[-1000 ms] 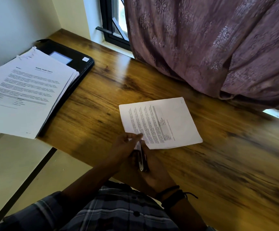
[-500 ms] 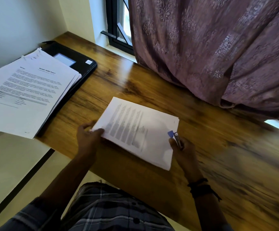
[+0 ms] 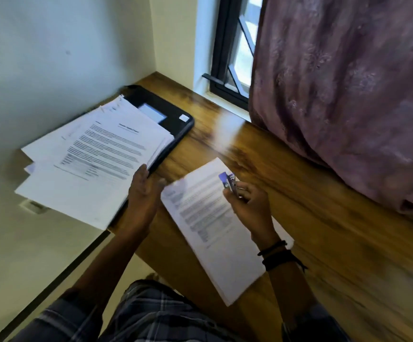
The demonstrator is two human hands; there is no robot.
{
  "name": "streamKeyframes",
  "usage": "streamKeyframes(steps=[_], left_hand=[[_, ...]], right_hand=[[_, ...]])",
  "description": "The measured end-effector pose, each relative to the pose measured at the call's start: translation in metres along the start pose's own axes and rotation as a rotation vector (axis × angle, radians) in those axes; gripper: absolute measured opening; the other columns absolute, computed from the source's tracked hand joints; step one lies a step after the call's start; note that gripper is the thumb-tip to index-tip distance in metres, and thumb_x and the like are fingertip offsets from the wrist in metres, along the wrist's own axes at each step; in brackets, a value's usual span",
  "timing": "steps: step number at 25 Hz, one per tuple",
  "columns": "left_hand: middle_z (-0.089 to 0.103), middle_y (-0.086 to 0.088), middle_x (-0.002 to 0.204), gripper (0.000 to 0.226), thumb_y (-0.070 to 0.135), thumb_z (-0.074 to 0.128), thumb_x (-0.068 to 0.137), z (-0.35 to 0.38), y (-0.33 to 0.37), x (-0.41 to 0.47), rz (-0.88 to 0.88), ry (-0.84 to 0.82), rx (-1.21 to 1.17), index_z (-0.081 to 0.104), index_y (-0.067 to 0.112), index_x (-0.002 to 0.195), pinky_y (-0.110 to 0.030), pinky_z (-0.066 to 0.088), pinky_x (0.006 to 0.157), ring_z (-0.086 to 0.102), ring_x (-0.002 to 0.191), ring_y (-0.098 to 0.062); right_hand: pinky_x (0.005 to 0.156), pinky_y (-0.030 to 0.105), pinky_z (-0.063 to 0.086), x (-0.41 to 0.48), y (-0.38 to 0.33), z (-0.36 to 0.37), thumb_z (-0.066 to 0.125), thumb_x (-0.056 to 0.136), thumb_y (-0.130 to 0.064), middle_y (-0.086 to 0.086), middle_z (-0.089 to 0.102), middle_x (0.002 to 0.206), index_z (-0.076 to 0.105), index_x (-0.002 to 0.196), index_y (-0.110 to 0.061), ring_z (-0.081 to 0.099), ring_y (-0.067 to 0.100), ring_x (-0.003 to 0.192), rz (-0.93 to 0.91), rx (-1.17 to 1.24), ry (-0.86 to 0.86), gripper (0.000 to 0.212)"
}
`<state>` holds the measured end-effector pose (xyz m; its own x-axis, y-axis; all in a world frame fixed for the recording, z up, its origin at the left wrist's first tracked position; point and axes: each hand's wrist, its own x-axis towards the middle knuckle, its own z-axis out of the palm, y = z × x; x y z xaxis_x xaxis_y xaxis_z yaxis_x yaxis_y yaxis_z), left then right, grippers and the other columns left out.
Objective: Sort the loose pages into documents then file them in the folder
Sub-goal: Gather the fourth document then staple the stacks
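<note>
Touching the page stack (image 3: 101,156) with flat left grip (image 3: 142,193), right grip (image 3: 247,203) clamped on stapler (image 3: 229,181), above document (image 3: 213,245)

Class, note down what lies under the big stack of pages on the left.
A black folder lies under the stack of pages; only its far corner and right edge show. The rest of the folder, and anything in it, is covered by the pages.

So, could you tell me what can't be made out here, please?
All in the head view:
Text on the stack of pages and the document: small, blurred.
Black folder: mostly under the stack.
Stapler: partly hidden in the right hand.
Left hand: blur hides whether it grips the stack.
</note>
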<state>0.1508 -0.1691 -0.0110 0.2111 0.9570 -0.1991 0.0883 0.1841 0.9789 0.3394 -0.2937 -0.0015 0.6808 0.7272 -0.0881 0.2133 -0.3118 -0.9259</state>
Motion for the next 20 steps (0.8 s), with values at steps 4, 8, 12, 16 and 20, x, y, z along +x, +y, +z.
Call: streamKeyframes(steps=[4, 8, 12, 16, 20], left_hand=[[0.044, -0.004, 0.15, 0.061, 0.022, 0.068, 0.091, -0.077, 0.022, 0.065, 0.215, 0.102, 0.351, 0.042, 0.012, 0.145, -0.04, 0.035, 0.114, 0.042, 0.137, -0.018], [0.045, -0.013, 0.148, 0.064, 0.025, 0.07, 0.089, -0.16, 0.041, 0.134, 0.096, 0.155, 0.594, 0.042, 0.007, 0.143, -0.045, 0.033, 0.114, 0.042, 0.136, -0.029], [0.061, -0.025, 0.124, 0.064, 0.045, 0.069, 0.079, -0.207, 0.051, 0.179, 0.074, 0.085, 0.89, 0.058, -0.002, 0.122, -0.045, 0.044, 0.097, 0.056, 0.117, -0.041], [0.06, -0.019, 0.125, 0.094, 0.077, 0.061, 0.063, -0.226, 0.045, 0.198, -0.038, -0.025, 0.966, 0.054, 0.007, 0.124, -0.042, 0.045, 0.092, 0.055, 0.116, -0.039], [0.062, -0.019, 0.119, 0.104, 0.086, 0.043, 0.059, -0.231, 0.023, 0.195, 0.023, -0.054, 0.965, 0.056, 0.005, 0.122, -0.045, 0.046, 0.093, 0.056, 0.113, -0.038]], right_hand=[[0.067, 0.041, 0.059, 0.034, -0.053, 0.102, 0.079, 0.079, -0.022, 0.009, 0.072, 0.075, 0.072, 0.076, -0.014, 0.069, 0.028, 0.07, 0.043, 0.161, -0.098, 0.011], [0.072, 0.049, 0.061, 0.067, -0.101, 0.211, 0.086, 0.065, -0.033, 0.015, 0.074, 0.086, 0.07, 0.089, -0.003, 0.072, 0.029, 0.081, 0.208, 0.318, -0.225, 0.041], [0.071, 0.049, 0.061, 0.09, -0.138, 0.299, 0.083, 0.075, -0.014, 0.021, 0.07, 0.081, 0.069, 0.092, 0.009, 0.07, 0.027, 0.068, 0.362, 0.382, -0.307, 0.032], [0.08, 0.038, 0.058, 0.115, -0.163, 0.364, 0.083, 0.071, -0.038, 0.013, 0.072, 0.088, 0.07, 0.089, -0.002, 0.071, 0.027, 0.086, 0.269, 0.061, -0.244, 0.042], [0.06, 0.024, 0.04, 0.142, -0.188, 0.388, 0.071, 0.083, -0.033, -0.005, 0.053, 0.064, 0.049, 0.067, -0.016, 0.056, 0.016, 0.073, 0.106, -0.122, -0.198, 0.033]])
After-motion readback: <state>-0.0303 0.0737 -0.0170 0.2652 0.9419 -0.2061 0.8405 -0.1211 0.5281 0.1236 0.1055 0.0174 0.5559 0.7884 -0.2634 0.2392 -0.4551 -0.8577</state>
